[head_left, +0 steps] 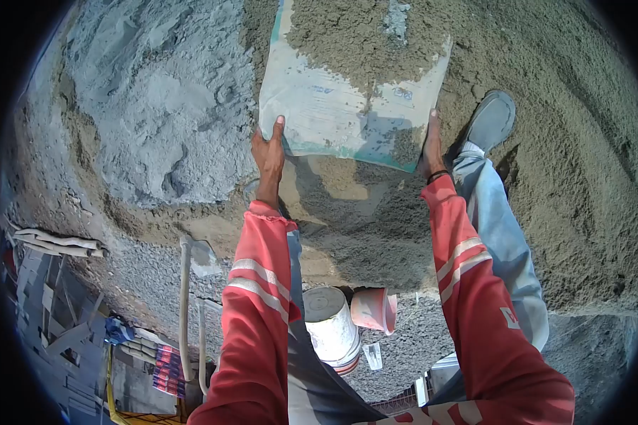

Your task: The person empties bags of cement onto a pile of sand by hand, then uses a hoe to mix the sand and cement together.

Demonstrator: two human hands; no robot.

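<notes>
A pale sack with green edging (pixel 319 117) lies across sandy ground at the top centre, its far part covered with brown sand. My left hand (pixel 269 154) grips the sack's near left corner, thumb on top and the other fingers out of sight. At the near right edge my right hand (pixel 432 145) holds the sack from the side, its fingers mostly hidden beneath. Both arms reach forward in red sleeves with pale stripes.
Grey powder (pixel 170 106) is heaped left of the sack. A white bucket (pixel 327 326) and a pink bucket (pixel 372 310) stand below. Wooden handles (pixel 185 304) and pale poles (pixel 60 242) lie at the left. My shoe (pixel 493 119) rests on sand at right.
</notes>
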